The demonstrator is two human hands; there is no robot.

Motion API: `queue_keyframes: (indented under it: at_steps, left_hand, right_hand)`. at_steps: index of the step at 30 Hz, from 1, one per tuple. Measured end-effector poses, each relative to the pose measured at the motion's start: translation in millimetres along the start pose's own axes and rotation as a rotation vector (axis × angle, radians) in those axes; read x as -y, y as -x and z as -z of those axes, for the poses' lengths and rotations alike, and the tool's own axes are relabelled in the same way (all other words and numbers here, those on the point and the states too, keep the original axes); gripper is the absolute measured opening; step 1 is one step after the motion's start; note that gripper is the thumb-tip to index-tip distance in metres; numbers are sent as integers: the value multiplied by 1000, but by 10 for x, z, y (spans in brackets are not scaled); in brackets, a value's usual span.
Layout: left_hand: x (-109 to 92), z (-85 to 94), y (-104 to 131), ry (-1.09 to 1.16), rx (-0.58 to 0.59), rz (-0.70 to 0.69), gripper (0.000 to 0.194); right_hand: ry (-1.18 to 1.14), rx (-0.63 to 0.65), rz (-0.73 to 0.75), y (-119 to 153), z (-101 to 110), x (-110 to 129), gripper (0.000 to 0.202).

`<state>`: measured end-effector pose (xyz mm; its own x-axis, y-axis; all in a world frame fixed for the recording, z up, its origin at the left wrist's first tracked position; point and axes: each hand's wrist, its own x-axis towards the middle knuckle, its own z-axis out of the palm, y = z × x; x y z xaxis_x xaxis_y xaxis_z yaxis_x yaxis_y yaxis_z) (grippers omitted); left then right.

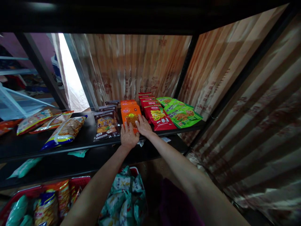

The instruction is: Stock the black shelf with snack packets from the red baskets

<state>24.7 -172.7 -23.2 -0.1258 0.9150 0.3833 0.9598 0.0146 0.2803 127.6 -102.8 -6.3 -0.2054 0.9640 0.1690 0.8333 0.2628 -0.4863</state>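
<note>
My left hand (129, 135) rests with fingers stretched out on the lower front of an orange snack packet (131, 113), the frontmost of an overlapping row on the black shelf. Against the same packet's lower right lies my right hand (144, 126), its fingers extended and flat. Left of them is a row of dark brown snack packets (107, 124) with clear fronts. On the right, red snack packets (157, 116) overlap in a row, and beyond them are green snack packets (183, 114).
Puffed snack bags (67, 128) lie on the left of the shelf (87, 141). Below stand a red basket (80, 180) of mixed packets and another basket of teal packets (124, 197). Black posts (187, 67) and a patterned curtain (131, 66) bound the back and right.
</note>
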Motion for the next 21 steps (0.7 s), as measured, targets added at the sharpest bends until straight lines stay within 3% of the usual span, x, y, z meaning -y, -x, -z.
queue_keyframes:
  at_steps: [7, 21]
  left_hand:
    - [-40, 22, -115, 1, 83, 34, 71]
    - [10, -66, -128, -3, 40, -1, 74]
  right_hand:
    - [-22, 11, -27, -84, -6, -59, 65]
    - [11, 63, -48, -149, 21, 10, 62]
